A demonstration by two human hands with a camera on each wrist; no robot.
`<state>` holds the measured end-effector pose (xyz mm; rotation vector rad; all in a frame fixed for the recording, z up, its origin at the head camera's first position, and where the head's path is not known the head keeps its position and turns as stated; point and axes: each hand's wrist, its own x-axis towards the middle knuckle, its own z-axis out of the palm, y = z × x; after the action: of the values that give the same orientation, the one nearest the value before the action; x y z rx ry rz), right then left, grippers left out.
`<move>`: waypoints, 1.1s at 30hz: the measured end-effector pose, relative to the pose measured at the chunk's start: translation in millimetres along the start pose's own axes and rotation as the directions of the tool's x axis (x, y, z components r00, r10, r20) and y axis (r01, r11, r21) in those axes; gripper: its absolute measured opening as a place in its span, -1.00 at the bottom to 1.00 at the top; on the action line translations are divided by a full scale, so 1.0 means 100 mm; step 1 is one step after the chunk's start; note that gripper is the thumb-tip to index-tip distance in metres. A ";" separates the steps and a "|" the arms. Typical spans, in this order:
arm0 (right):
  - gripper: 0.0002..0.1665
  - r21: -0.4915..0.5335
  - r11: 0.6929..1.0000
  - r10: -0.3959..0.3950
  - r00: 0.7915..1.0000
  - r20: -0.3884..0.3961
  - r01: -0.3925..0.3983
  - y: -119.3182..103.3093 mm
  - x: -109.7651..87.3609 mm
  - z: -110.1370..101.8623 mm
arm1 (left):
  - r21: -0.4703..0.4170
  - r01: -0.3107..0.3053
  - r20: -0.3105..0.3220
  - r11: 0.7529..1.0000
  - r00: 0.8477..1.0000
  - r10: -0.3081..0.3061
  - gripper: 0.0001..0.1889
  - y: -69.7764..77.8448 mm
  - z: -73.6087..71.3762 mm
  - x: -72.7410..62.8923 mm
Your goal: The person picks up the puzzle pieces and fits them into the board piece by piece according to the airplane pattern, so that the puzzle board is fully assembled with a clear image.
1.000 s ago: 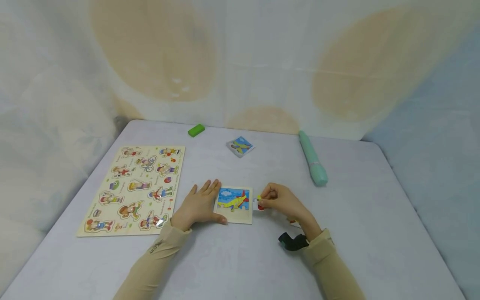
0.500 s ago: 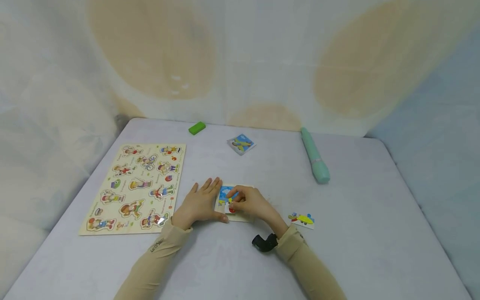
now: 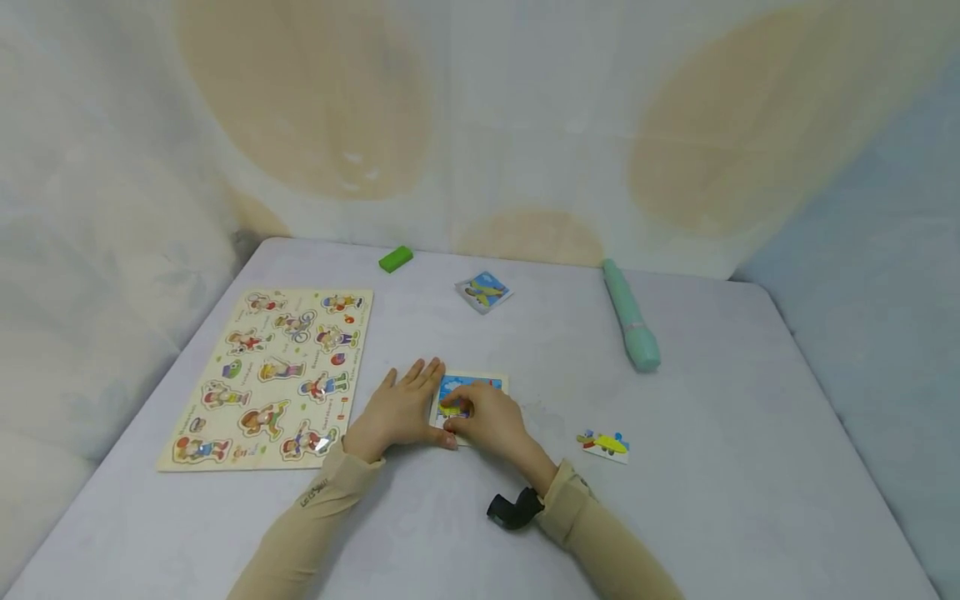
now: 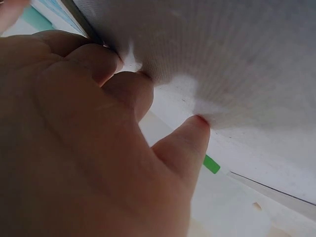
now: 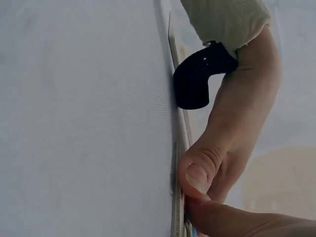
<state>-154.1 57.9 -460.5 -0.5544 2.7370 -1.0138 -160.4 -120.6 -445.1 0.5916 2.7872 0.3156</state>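
A small airplane jigsaw puzzle (image 3: 475,382) in a light wooden tray (image 3: 504,382) lies before me. My left hand (image 3: 401,412) rests flat along the tray's left side, fingers spread and thumb by the lower left corner. Bent over the tray, my right hand (image 3: 491,421) pinches a puzzle piece between thumb and forefinger at the lower left of the picture; the fingers hide most of it. In the right wrist view, the left hand (image 5: 222,148) has its thumb beside the tray's edge (image 5: 176,207). Another yellow-and-blue puzzle piece (image 3: 606,446) lies to the right.
A large board of cartoon figures (image 3: 262,375) lies at the left. Farther back are a green block (image 3: 396,259), a small airplane picture card (image 3: 484,292) and a mint-green tapered object (image 3: 632,321). A black camera mount (image 3: 515,509) juts from my right wrist.
My right hand has carried the puzzle piece leftward from beside the tray onto its lower left part, uncovering the loose piece at the right. The left hand has kept its place.
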 end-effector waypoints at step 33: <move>-0.42 0.362 0.920 0.145 0.989 0.041 -0.150 1.41 -1.09 -1.21 | -0.026 0.016 0.013 1.000 1.000 -0.016 0.28 -0.01 0.01 -0.02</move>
<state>-128.1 271.8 -457.9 -0.2860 2.4417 -1.4238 -159.2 -122.4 -446.1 0.5633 2.7697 0.3426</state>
